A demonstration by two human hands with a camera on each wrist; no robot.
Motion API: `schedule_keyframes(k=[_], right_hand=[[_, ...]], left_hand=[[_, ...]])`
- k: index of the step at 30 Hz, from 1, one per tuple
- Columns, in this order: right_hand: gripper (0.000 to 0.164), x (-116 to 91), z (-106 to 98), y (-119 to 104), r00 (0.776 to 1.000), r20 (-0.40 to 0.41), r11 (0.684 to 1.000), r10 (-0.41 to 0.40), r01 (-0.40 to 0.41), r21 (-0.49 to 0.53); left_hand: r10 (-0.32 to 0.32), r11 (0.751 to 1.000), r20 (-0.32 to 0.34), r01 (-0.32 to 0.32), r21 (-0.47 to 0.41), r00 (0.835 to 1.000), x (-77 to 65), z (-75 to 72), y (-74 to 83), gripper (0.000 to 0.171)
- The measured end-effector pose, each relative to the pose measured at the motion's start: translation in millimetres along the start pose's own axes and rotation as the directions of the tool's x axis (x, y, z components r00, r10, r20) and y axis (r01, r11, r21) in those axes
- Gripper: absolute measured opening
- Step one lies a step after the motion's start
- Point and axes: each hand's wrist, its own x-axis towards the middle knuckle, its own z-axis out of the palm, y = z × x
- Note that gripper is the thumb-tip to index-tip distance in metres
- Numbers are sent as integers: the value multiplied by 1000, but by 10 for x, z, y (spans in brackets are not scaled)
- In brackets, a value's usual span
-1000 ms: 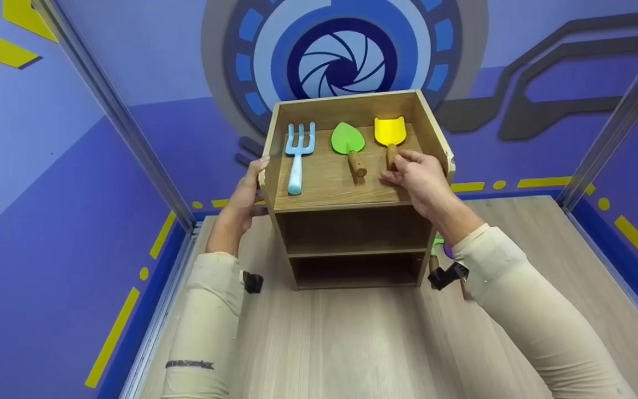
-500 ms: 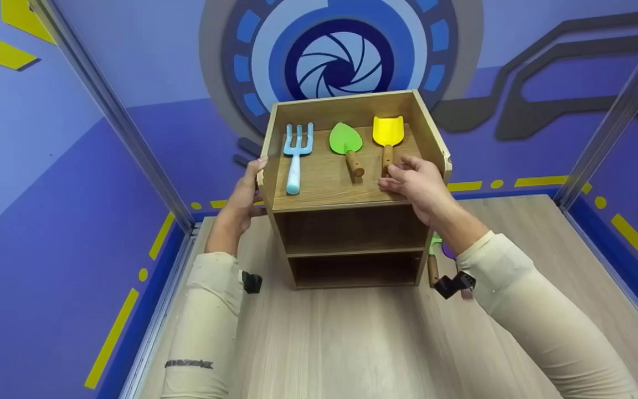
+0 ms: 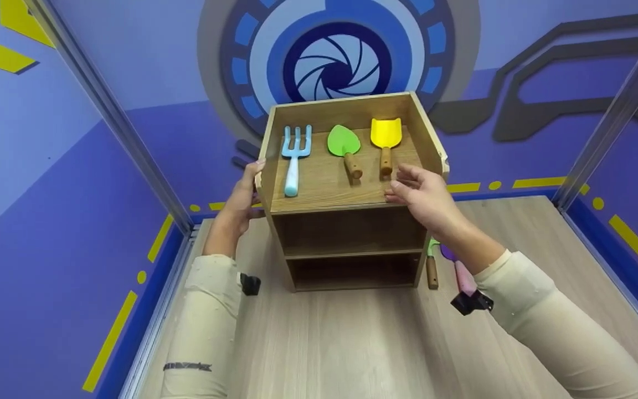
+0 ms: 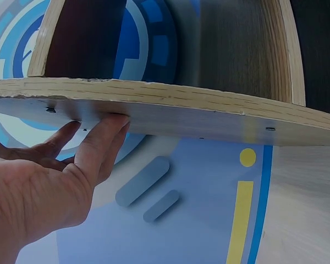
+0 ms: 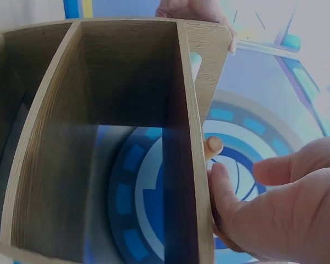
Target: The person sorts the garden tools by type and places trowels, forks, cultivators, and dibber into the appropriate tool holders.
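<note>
A small wooden shelf unit (image 3: 346, 208) stands ahead, with three toy garden tools on its top. From left to right lie a light-blue fork (image 3: 293, 160), a green leaf-shaped trowel (image 3: 345, 145) and a yellow shovel (image 3: 386, 136), the latter two with brown handles. My left hand (image 3: 238, 194) touches the shelf's left side panel, fingers against its outer face (image 4: 170, 116) in the left wrist view. Just in front of the yellow shovel's handle, my right hand (image 3: 424, 199) hovers near the top board's front edge with fingers parted, holding nothing.
On the table (image 3: 341, 343), right of the shelf, lie a green-topped tool with a brown handle (image 3: 432, 271) and a purple tool with a pink handle (image 3: 464, 279), partly hidden by my arm. Printed blue wall panels (image 3: 175, 138) rise behind and at both sides.
My right hand has let go of the yellow shovel's handle and drawn back toward me and slightly right. The shovel lies on the top board. My left hand keeps its place on the side panel.
</note>
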Motion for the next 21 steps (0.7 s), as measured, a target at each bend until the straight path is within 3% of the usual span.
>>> schedule_keyframes(k=[8,15,21], right_hand=[[49,-271,-90,1,991,40,985,-128,132,-113],[38,-445,-263,54,973,70,968,-222,228,-105],[37,-608,-494,113,967,79,962,-241,248,-110]], left_hand=[[-2,1000,4,2,10,1000,-10,-1,1,77],[4,1000,9,-4,-11,1000,-22,-2,5,80],[-3,1000,8,3,-1,1000,-25,-5,14,79]])
